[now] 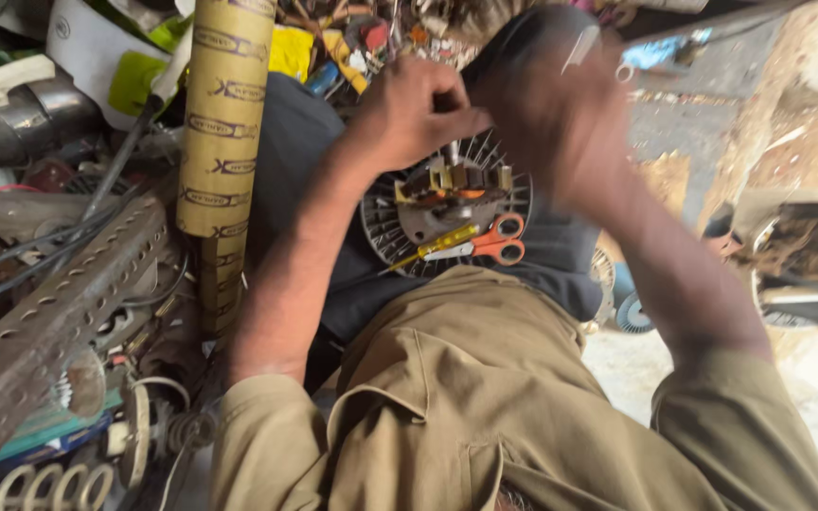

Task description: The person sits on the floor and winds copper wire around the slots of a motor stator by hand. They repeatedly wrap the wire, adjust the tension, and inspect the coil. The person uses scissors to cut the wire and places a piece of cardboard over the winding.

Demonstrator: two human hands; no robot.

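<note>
Hands [418, 104] pinch together above the stiff, heavy fan motor [447, 203]; right hand [546, 104] is blurred, grip unclear; hold the motor's rim.

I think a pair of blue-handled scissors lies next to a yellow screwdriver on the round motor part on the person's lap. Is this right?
Not quite. The head view shows the scissors have orange handles, not blue. They do lie next to the yellow screwdriver on the round motor part on the lap.

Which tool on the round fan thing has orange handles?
The scissors. They lie on the fan motor, under both hands, with two orange loop handles. The screwdriver beside them has a yellow handle instead.
</note>
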